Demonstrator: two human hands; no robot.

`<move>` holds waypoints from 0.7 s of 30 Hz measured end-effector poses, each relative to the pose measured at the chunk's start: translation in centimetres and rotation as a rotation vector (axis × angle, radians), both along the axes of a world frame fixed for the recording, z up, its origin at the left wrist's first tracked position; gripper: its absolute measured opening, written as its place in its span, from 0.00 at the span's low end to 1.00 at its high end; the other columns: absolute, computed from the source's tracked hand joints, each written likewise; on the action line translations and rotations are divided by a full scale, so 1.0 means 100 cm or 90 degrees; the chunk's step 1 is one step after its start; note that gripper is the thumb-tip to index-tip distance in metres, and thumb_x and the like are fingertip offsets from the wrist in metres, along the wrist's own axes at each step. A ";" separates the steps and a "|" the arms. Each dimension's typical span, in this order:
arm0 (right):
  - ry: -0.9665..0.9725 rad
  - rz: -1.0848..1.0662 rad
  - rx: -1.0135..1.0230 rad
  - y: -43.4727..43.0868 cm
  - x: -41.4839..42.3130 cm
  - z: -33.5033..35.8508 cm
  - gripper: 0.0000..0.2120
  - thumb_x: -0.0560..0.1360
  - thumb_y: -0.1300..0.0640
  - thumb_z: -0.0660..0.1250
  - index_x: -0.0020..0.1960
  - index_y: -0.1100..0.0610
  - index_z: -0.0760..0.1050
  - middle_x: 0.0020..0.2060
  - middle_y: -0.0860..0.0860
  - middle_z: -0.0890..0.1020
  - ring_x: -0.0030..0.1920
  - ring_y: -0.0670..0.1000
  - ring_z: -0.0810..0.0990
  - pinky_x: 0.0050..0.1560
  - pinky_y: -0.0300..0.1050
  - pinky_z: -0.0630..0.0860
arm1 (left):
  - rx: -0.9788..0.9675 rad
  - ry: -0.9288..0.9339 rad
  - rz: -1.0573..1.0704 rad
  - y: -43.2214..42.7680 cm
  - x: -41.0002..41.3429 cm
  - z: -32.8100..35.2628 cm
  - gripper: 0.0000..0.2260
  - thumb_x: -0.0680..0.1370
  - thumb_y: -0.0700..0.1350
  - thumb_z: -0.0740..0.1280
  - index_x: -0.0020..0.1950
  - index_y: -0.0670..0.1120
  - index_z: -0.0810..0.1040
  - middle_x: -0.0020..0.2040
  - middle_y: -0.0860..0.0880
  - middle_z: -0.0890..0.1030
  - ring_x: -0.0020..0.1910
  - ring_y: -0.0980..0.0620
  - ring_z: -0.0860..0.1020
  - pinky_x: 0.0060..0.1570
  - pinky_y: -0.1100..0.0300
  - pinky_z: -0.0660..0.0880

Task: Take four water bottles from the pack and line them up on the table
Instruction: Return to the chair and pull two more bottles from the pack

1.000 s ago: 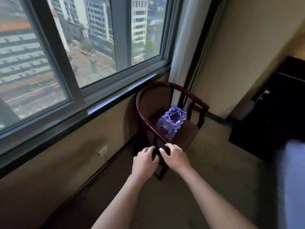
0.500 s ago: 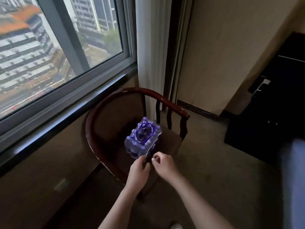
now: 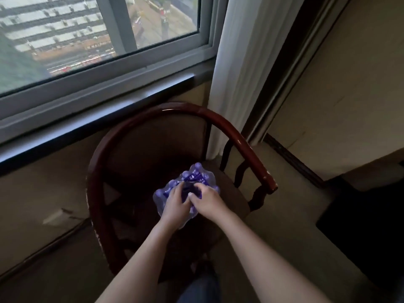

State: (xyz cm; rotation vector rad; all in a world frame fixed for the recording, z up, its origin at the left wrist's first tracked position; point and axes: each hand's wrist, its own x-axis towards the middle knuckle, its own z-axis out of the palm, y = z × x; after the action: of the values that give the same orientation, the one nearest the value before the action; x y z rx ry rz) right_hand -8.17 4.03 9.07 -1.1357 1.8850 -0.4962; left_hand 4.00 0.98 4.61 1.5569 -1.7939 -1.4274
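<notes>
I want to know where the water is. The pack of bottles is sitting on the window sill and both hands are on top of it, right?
Not quite. The head view shows the pack of bottles sitting on the seat of the wooden chair, below the window sill, not on it. The rest holds: the left hand and right hand are both on top of it.

Below me stands a dark red wooden chair (image 3: pixel 229 127) with a curved back rail and a brown seat, set close under the window (image 3: pixel 105 40). A black sill (image 3: pixel 98 125) runs along beneath the glass. I see a pale curtain (image 3: pixel 244 68) hanging just behind the chair's right side, beige carpet (image 3: pixel 295 204) underfoot, and a white wall socket (image 3: pixel 53 216) low at left.
</notes>
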 end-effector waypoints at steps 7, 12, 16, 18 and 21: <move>-0.018 0.082 0.074 -0.063 -0.012 -0.045 0.15 0.75 0.46 0.61 0.58 0.50 0.74 0.50 0.51 0.80 0.50 0.50 0.78 0.54 0.48 0.76 | 0.071 -0.051 0.087 -0.039 -0.024 -0.045 0.17 0.78 0.38 0.63 0.68 0.42 0.70 0.65 0.40 0.75 0.64 0.43 0.73 0.62 0.56 0.69; -0.035 0.100 0.140 -0.083 -0.013 -0.101 0.10 0.76 0.50 0.61 0.49 0.53 0.78 0.42 0.49 0.80 0.47 0.51 0.79 0.49 0.44 0.71 | 0.314 -0.055 0.222 -0.048 -0.023 -0.084 0.09 0.80 0.46 0.62 0.52 0.44 0.80 0.49 0.45 0.83 0.56 0.43 0.80 0.55 0.54 0.74; -0.072 0.080 0.197 -0.097 -0.011 -0.141 0.09 0.78 0.54 0.58 0.51 0.52 0.77 0.43 0.48 0.79 0.45 0.48 0.76 0.48 0.44 0.68 | 0.400 0.003 0.382 -0.052 -0.044 -0.104 0.19 0.79 0.45 0.64 0.69 0.41 0.68 0.62 0.39 0.77 0.59 0.41 0.77 0.56 0.48 0.76; -0.105 0.035 0.229 -0.098 -0.012 -0.154 0.08 0.78 0.55 0.58 0.52 0.51 0.75 0.47 0.50 0.80 0.46 0.48 0.77 0.50 0.46 0.72 | 0.404 0.079 0.514 -0.049 -0.057 -0.106 0.16 0.78 0.45 0.66 0.65 0.48 0.71 0.57 0.44 0.79 0.50 0.48 0.79 0.45 0.53 0.78; -0.174 -0.026 0.237 -0.091 -0.017 -0.166 0.09 0.78 0.50 0.56 0.55 0.46 0.73 0.50 0.50 0.80 0.49 0.51 0.79 0.54 0.55 0.77 | 0.342 0.213 0.639 -0.042 -0.068 -0.112 0.12 0.75 0.40 0.68 0.57 0.52 0.75 0.49 0.48 0.83 0.43 0.51 0.82 0.35 0.60 0.80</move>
State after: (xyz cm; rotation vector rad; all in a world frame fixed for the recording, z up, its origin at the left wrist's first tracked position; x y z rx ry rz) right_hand -9.90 -5.09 -7.52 -0.7464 1.6761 -0.2887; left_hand -2.78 -3.17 -6.56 1.8760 -0.2833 -1.5027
